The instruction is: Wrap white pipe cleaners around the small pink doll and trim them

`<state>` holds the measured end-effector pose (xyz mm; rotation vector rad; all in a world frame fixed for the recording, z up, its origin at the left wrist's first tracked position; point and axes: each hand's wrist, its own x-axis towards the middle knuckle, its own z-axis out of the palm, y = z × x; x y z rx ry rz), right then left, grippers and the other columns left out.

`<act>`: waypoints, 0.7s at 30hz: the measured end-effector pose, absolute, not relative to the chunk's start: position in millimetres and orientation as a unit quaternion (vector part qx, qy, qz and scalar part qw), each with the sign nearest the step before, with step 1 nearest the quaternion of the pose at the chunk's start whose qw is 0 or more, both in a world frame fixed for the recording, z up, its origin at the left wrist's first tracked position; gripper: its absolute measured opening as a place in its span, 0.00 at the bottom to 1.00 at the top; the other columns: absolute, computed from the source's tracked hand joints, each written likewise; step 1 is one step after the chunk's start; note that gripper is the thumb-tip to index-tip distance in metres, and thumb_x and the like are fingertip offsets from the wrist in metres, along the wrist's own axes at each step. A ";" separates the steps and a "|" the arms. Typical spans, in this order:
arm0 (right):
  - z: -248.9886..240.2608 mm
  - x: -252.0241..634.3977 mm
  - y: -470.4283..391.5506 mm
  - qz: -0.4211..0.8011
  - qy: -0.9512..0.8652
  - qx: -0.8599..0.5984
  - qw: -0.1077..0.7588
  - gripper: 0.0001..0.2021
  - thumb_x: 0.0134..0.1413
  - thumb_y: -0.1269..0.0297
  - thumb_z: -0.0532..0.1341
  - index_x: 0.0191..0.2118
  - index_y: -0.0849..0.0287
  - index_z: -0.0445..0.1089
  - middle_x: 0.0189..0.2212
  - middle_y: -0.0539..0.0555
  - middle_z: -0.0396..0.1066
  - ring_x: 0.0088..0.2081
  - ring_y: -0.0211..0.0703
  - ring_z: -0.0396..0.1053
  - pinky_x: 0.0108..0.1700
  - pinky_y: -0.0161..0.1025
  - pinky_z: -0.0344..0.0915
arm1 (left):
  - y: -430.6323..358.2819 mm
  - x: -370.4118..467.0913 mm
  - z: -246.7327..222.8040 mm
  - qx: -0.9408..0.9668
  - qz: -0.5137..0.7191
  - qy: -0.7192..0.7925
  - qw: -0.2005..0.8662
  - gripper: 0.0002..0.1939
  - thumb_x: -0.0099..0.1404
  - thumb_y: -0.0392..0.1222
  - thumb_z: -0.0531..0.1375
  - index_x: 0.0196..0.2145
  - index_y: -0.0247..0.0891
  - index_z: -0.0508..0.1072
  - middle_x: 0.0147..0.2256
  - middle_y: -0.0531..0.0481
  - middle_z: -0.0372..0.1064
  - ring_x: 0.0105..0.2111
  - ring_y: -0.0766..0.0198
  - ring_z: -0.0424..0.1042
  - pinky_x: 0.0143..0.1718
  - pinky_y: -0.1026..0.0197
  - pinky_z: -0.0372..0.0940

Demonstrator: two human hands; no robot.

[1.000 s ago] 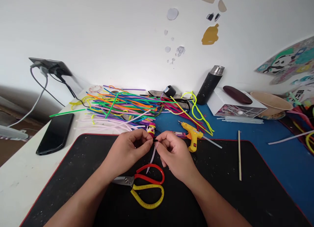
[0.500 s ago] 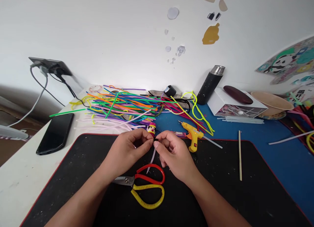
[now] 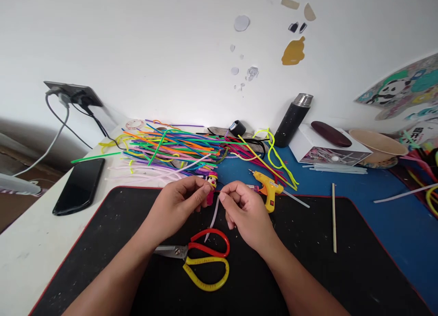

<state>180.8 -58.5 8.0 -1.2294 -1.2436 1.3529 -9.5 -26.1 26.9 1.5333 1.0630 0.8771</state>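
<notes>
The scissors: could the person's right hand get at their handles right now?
Probably yes: the scissors lie close by the right hand, and neither hand covers the handles. That hand's fingers look pinched, so may need to open first.

figure partly hidden by left hands' fingers; scissors tips apparently behind forearm

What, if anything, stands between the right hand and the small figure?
Nothing visible: only a narrow gap parts the right hand from the small figure. The pale strip appears to lie lower; the left hand seems to hold the figure.
</notes>
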 end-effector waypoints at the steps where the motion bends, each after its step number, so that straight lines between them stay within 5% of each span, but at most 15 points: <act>1: 7.6 181.0 -58.9 0.545 -0.502 -0.497 0.450 0.10 0.66 0.55 0.64 0.37 0.55 0.69 0.18 0.39 0.60 0.16 0.33 0.60 0.20 0.32 0.55 | -25.6 -10.0 27.0 0.632 0.366 0.441 0.522 0.16 0.71 0.53 0.64 0.33 0.38 0.76 0.26 0.54 0.71 0.25 0.66 0.67 0.28 0.65 0.65; 8: 5.6 182.4 -57.6 0.544 -0.505 -0.501 0.445 0.10 0.67 0.55 0.64 0.38 0.56 0.70 0.16 0.39 0.61 0.16 0.33 0.60 0.21 0.32 0.53 | -27.3 -11.1 21.1 0.683 0.368 0.437 0.456 0.07 0.69 0.44 0.66 0.39 0.38 0.80 0.33 0.51 0.80 0.32 0.64 0.75 0.35 0.64 0.70; 21: 11.6 180.1 -57.5 0.545 -0.501 -0.496 0.454 0.11 0.63 0.54 0.66 0.37 0.55 0.69 0.17 0.39 0.60 0.15 0.33 0.59 0.19 0.32 0.53 | -27.5 -12.3 10.2 0.806 0.368 0.411 0.213 0.04 0.73 0.39 0.62 0.41 0.41 0.78 0.35 0.52 0.82 0.31 0.65 0.78 0.34 0.66 0.70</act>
